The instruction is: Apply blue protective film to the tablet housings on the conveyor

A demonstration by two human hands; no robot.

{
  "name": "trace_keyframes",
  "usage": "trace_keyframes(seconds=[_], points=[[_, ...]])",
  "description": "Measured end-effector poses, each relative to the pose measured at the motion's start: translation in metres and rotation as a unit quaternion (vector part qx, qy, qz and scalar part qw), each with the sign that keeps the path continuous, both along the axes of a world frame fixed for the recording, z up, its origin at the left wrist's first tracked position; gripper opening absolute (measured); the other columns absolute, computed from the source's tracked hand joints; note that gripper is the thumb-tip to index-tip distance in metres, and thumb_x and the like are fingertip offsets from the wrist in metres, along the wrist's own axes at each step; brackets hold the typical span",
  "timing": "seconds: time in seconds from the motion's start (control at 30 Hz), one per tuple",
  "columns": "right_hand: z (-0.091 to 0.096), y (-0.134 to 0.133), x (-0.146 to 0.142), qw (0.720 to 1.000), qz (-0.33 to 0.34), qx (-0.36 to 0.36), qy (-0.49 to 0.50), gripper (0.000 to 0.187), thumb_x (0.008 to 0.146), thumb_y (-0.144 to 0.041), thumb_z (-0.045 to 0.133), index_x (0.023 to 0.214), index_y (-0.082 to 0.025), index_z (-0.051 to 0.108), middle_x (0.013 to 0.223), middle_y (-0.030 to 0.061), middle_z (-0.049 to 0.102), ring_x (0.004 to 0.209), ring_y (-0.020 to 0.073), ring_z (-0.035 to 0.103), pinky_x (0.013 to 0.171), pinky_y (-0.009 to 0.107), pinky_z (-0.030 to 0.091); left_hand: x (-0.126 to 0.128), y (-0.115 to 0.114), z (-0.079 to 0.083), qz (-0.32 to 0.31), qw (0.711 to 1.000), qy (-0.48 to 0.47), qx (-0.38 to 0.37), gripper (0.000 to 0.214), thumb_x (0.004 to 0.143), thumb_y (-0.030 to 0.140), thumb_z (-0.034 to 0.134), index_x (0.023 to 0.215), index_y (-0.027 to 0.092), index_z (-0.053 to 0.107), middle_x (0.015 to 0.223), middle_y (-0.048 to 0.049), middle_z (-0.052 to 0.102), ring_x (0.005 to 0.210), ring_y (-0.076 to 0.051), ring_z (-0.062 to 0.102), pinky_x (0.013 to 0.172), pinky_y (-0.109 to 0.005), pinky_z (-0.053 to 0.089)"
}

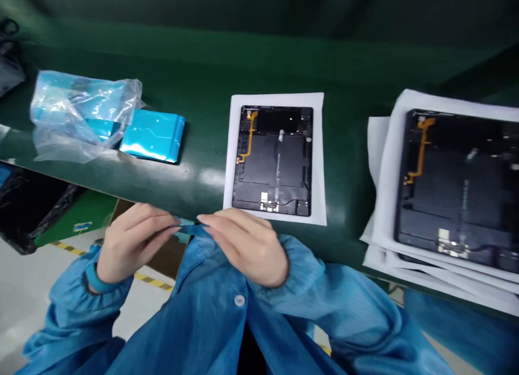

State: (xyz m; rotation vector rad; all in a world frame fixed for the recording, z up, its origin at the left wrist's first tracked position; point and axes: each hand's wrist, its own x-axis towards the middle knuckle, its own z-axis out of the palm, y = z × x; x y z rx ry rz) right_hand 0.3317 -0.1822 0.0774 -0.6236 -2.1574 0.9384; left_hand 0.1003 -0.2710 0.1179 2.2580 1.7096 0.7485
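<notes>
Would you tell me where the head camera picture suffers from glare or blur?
Head view: glare streaks the green bench front edge and the blue film stack; the right-hand tablet is smeared by blur, the centre tablet sharper; both hands look slightly soft.

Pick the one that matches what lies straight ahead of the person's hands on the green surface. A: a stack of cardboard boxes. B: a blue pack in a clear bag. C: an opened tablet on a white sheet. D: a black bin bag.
C: the opened tablet lies back-off on a white sheet just beyond the left hand and right hand, which together pinch a small blue strip.
</notes>
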Motion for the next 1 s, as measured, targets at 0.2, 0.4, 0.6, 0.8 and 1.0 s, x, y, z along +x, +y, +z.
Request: trace_keyframes(seconds=[0.2, 0.4, 0.6, 0.8, 1.0], points=[[0.019, 0.037, 0.032, 0.998, -0.059, 0.013, -0.024, 0.011, 0.094, -0.018, 0.071, 0.102, -0.024, 0.076, 0.095, 0.0008, 0.081, 0.081, 0.0134, 0.076, 0.077, 0.024, 0.064, 0.015, 0.077, 0.017, -0.120, 0.992, -0.046, -0.015, 0.011, 0.097, 0.013, 0.064, 0.102, 0.022, 0.068, 0.090, -0.0023, 0.073, 0.079, -0.013, 0.071, 0.072, -0.023, 0.060], [0.004, 0.087, 0.064, 0.962, -0.222, -0.152, -0.041, 0.008, 0.081, -0.022, 0.084, 0.079, -0.022, 0.076, 0.070, -0.0013, 0.076, 0.056, 0.0123, 0.068, 0.055, 0.024, 0.057, 0.016, 0.143, -0.011, -0.046, 0.998, -0.047, 0.023, 0.040, 0.098, 0.032, 0.067, 0.132, 0.013, 0.060, 0.121, -0.0134, 0.069, 0.089, -0.015, 0.069, 0.076, -0.029, 0.059], [-0.029, 0.133, 0.089, 0.863, -0.316, -0.392, 0.034, 0.033, 0.059, -0.038, 0.096, 0.067, -0.016, 0.074, 0.053, 0.0003, 0.065, 0.041, 0.0078, 0.051, 0.039, 0.021, 0.042, 0.015, 0.166, -0.060, -0.287, 0.958, 0.023, -0.017, 0.024, 0.101, 0.039, 0.062, 0.107, 0.017, 0.069, 0.097, -0.0053, 0.071, 0.087, -0.018, 0.064, 0.075, -0.030, 0.051], [-0.038, 0.137, 0.092, 0.866, -0.324, -0.381, -0.007, 0.033, 0.060, -0.042, 0.096, 0.069, -0.017, 0.076, 0.054, -0.0005, 0.065, 0.041, 0.0080, 0.052, 0.038, 0.021, 0.044, 0.023, 0.166, -0.082, -0.325, 0.945, -0.021, -0.032, 0.029, 0.099, 0.045, 0.062, 0.093, 0.017, 0.070, 0.094, -0.0039, 0.071, 0.083, -0.016, 0.060, 0.072, -0.030, 0.042], [-0.039, 0.135, 0.097, 0.876, -0.338, -0.339, -0.057, 0.022, 0.069, -0.036, 0.091, 0.074, -0.020, 0.077, 0.052, -0.0036, 0.063, 0.041, 0.0067, 0.053, 0.039, 0.018, 0.044, 0.022, 0.167, -0.079, -0.324, 0.945, -0.027, -0.047, 0.029, 0.099, 0.043, 0.061, 0.092, 0.017, 0.070, 0.092, -0.0037, 0.071, 0.083, -0.017, 0.060, 0.070, -0.031, 0.039]])
